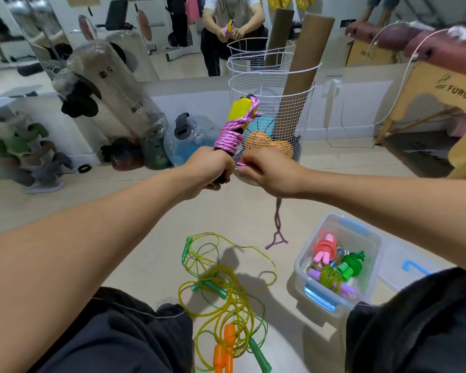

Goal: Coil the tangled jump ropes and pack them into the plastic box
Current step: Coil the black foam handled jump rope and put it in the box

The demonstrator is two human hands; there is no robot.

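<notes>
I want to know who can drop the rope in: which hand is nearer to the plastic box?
Right. The right hand is up and left of the plastic box, pinching the pink rope. The left hand, gripping the handles, is farther left.

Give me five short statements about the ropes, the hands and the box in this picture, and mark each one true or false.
1. The left hand grips the handles wound with the pink rope. True.
2. The plastic box holds nothing. False: several coiled ropes lie in it, among them a green coiled rope.
3. The yellow-green ropes on the floor are neatly coiled. False: they lie loose and tangled.
4. The right hand pinches the pink rope close to the bundle. True.
5. The box's lid is shut. False: the box stands open.
</notes>
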